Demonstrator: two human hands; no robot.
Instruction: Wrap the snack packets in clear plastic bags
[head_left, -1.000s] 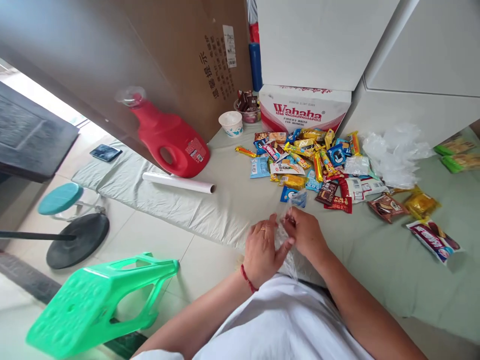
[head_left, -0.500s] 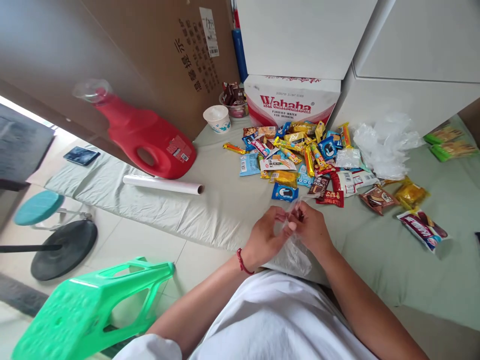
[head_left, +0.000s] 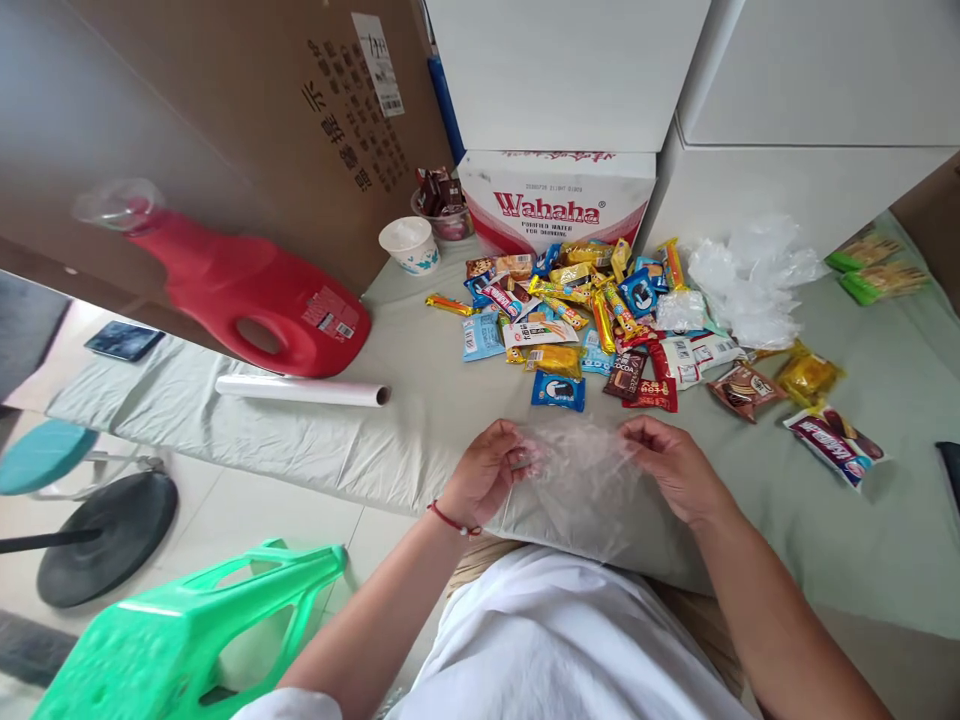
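Fingers (head_left: 517, 458) of both hands pinch a clear plastic bag (head_left: 581, 480) stretched between them

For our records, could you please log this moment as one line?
left hand: grips clear plastic bag | right hand: grips bag, spread open | beyond: snack packets

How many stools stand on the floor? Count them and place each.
2. A green plastic stool is at the bottom left, cut off by the frame edge. A round teal-seated stool on a black disc base is at the far left.
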